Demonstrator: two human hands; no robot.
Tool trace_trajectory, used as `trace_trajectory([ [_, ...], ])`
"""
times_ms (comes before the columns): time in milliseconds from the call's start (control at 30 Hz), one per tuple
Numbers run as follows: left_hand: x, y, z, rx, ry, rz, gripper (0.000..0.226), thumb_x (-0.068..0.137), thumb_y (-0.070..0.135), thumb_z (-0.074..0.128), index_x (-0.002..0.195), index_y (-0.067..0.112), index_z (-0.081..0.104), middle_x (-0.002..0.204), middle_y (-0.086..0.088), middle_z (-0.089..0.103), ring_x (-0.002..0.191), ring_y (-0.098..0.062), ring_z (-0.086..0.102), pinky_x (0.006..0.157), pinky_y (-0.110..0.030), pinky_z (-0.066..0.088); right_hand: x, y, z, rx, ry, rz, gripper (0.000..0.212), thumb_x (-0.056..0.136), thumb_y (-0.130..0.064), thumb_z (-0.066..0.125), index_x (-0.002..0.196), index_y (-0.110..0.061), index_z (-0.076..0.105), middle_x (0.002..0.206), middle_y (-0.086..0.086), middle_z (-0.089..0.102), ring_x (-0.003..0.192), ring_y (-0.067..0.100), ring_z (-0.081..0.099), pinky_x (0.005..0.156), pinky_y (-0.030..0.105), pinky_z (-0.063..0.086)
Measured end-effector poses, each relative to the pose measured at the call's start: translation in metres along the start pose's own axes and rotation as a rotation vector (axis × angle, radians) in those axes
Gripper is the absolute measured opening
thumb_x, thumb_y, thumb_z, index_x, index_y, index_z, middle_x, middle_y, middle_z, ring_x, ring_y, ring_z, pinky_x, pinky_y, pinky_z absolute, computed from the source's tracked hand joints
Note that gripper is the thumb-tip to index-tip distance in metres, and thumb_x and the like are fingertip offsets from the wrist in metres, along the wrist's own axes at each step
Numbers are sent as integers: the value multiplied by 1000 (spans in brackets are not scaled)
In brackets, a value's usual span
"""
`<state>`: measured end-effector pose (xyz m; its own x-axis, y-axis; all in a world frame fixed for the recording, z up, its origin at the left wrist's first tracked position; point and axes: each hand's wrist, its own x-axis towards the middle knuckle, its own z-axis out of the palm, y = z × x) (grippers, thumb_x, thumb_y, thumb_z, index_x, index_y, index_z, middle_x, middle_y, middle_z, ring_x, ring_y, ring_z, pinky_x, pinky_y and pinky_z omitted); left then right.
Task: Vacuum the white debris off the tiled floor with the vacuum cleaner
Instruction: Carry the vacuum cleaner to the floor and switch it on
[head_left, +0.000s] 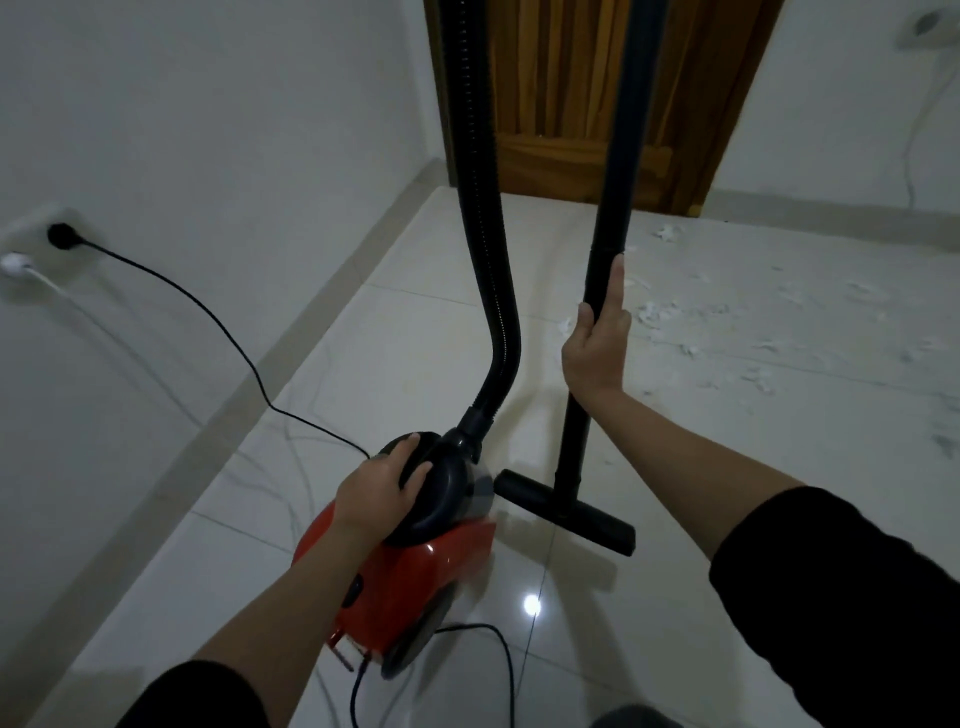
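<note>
None of the white debris (675, 312) looks picked up yet; it's scattered on the tiled floor (415, 338) just past and to the right of my right hand (597, 343), which is wrapped round the wand (605, 260). Nozzle (566, 512) sits below that grip, short of the mess. Left hand (382, 493) is curled over the vacuum cleaner (415, 566) top. Whole sweep still to do, I reckon

Black sleeves (841, 597) pushed up, bare forearms
</note>
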<state>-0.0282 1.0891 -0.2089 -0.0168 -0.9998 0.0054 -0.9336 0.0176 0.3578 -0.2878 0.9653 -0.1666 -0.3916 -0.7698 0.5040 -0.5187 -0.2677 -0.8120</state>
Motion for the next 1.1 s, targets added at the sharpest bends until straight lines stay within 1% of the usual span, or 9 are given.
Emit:
trace_trajectory([
  [100, 2, -9, 40, 7, 47, 30, 48, 94, 41, 53, 137, 19, 50, 106, -13, 70, 96, -32, 65, 74, -37, 51, -19, 33, 15, 12, -14, -32, 56, 103, -22, 32, 155, -26, 11, 84, 8, 40, 58, 20, 37, 59, 18, 32],
  [167, 2, -13, 62, 1, 83, 35, 51, 92, 46, 49, 135, 18, 52, 105, -12, 71, 96, -33, 66, 74, -39, 53, -31, 49, 18, 18, -31, -26, 56, 104, -21, 33, 154, -32, 8, 89, 9, 40, 62, 23, 40, 62, 23, 36],
  [267, 0, -14, 87, -33, 135, 41, 62, 84, 53, 39, 134, 19, 53, 103, -11, 72, 96, -32, 66, 75, -40, 55, -47, 65, 17, 40, -20, -25, 57, 105, -17, 35, 152, -34, 8, 93, 11, 40, 69, 31, 45, 68, 25, 37],
  [333, -3, -12, 101, -43, 146, 43, 64, 83, 55, 37, 134, 20, 52, 104, -11, 72, 97, -32, 66, 77, -40, 55, -56, 72, 15, 48, -7, -33, 57, 105, -17, 36, 149, -37, 6, 93, 11, 40, 72, 33, 47, 70, 25, 37],
  [500, -18, -5, 127, -68, 143, 73, 78, 78, 67, 25, 135, 22, 52, 105, -10, 72, 99, -30, 66, 78, -39, 55, -69, 82, 11, 63, -17, -33, 57, 105, -18, 36, 151, -35, 7, 93, 11, 40, 71, 32, 46, 71, 28, 36],
  [633, -24, -4, 141, -65, 102, 59, 64, 85, 58, 36, 137, 23, 48, 108, -9, 71, 102, -28, 65, 80, -39, 54, -73, 90, 9, 49, -29, -42, 57, 105, -18, 36, 149, -37, 5, 94, 12, 40, 70, 29, 45, 68, 24, 34],
  [767, -28, -3, 161, -81, 102, 46, 49, 94, 44, 50, 138, 22, 48, 111, -9, 70, 104, -28, 64, 83, -39, 53, -82, 105, 11, 39, -41, -33, 57, 105, -18, 36, 147, -39, 4, 94, 12, 40, 73, 35, 48, 69, 24, 35],
  [933, -36, -7, 185, -109, 104, 29, 48, 95, 41, 49, 138, 20, 47, 113, -8, 69, 103, -29, 64, 81, -37, 52, -100, 125, 16, 32, -77, -24, 58, 105, -16, 38, 152, -31, 8, 94, 12, 40, 76, 37, 49, 72, 25, 37],
  [1100, -41, -12, 196, -151, 138, -8, 48, 95, 42, 50, 138, 20, 47, 111, -10, 70, 99, -30, 65, 77, -37, 52, -99, 127, 23, 26, -90, -38, 57, 105, -17, 38, 155, -26, 11, 94, 11, 39, 73, 35, 48, 69, 23, 36],
])
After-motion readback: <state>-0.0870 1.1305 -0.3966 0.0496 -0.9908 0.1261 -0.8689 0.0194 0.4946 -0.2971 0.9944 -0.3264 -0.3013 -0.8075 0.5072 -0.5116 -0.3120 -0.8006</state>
